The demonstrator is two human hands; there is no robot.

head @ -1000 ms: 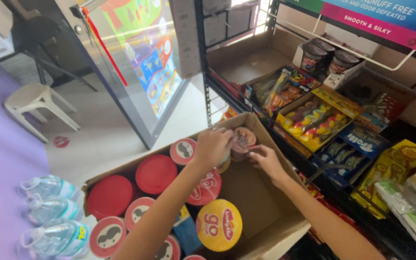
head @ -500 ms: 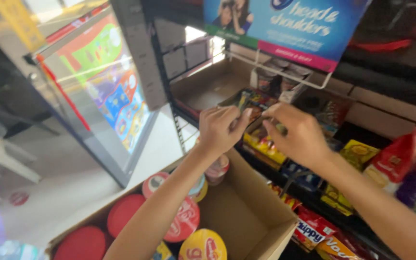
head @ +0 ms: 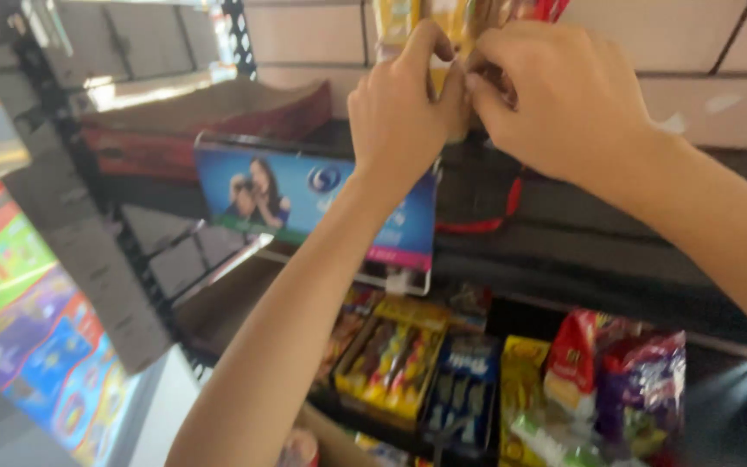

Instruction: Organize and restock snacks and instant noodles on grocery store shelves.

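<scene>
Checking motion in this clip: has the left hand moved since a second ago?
Yes. The left hand has gone up, from the open box below to above the blue sign, meeting the right hand at hanging packets.

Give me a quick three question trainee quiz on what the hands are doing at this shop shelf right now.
1. True or false: both hands are raised to the hanging yellow packets.
2. Where is the blue poster sign? A) above the hands B) below the left hand C) on the floor
3. What sits on the lowest shelf under the right hand?

Key: 1 true. 2 B. 3 Display boxes of snacks and snack bags.
</scene>
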